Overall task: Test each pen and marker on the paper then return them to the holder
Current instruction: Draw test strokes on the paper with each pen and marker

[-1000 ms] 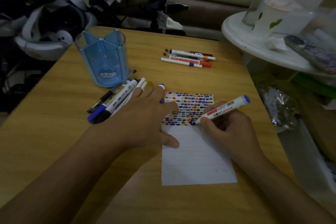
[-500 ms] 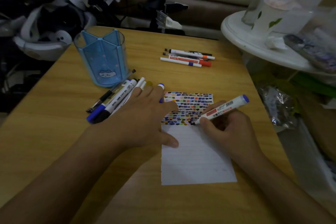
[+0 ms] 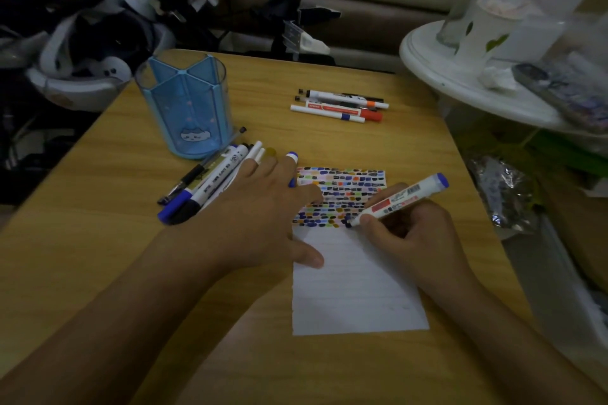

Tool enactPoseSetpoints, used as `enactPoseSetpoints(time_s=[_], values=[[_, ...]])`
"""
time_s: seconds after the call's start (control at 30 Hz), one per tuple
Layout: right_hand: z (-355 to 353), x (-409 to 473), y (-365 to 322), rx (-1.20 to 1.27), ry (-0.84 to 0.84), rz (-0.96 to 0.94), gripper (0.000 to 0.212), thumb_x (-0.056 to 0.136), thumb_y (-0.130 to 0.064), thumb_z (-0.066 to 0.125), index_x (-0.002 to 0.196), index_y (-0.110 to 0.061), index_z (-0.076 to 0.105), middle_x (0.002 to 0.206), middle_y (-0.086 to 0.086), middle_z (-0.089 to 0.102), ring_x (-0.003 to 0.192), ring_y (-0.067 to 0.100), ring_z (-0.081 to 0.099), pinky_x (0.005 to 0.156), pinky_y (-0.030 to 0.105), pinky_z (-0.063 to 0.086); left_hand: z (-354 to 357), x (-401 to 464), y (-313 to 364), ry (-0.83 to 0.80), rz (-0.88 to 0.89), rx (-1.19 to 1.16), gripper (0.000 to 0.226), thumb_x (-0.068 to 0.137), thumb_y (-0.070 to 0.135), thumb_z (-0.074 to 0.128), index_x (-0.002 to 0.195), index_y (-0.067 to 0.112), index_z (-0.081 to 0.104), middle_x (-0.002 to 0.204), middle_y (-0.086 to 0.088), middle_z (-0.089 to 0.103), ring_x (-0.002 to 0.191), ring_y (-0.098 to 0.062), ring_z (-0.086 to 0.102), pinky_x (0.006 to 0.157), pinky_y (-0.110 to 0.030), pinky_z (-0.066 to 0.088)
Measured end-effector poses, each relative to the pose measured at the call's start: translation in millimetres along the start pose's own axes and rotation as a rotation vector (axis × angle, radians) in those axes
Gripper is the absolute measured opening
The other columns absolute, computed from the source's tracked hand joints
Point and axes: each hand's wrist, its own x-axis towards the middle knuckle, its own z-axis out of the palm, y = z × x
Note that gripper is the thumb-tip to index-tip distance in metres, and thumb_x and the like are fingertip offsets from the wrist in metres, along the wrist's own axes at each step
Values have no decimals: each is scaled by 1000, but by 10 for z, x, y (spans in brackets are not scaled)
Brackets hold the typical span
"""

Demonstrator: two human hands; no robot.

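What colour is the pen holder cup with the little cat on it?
The pen holder is see-through blue, with a small white cat face near the bottom; head view.

Left hand (image 3: pixel 263 217) flat, fingers spread; right hand (image 3: pixel 414 233) in a curled writing grip
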Motion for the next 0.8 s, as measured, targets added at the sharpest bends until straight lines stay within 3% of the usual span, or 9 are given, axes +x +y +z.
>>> enactPoseSetpoints(time_s=[0.37,0.57,0.63,0.7,0.8], values=[[-82,5,-52,243,-2,-38,11,89,-13,71,95,-21,68,73,-5,68,67,9,64,60,21,51,-10,3,12,1,-1,11,88,71,86,49,145,46,26,138,1,27,129,-20,22,108,-40,20],[-207,-8,-189,315,56,-5,12,90,-12,69,100,-18,69,79,2,71,67,10,65,58,22,54,-29,-36,15,46,-19,-23,91,76,80,52,150,44,13,140,2,29,131,-20,24,111,-41,19],[-222,-21,-231,390,72,43,9,96,-13,61,102,-14,68,77,2,72,64,11,64,56,23,53,-24,-56,7,170,-9,-48,71,89,63,50,148,42,16,131,3,37,123,-20,32,105,-40,25],[-223,-33,-269,465,97,85,11,99,-11,55,102,-10,66,76,4,72,63,13,64,54,24,51,-54,-80,14,272,-11,-88,54,97,35,47,145,38,22,123,4,41,115,-18,35,98,-38,28],[-195,-21,-316,514,108,96,5,99,-9,57,103,-8,58,76,9,72,64,19,65,54,27,52,-135,-111,23,283,-56,-173,65,92,4,51,145,33,27,122,2,45,114,-19,35,93,-36,31]])
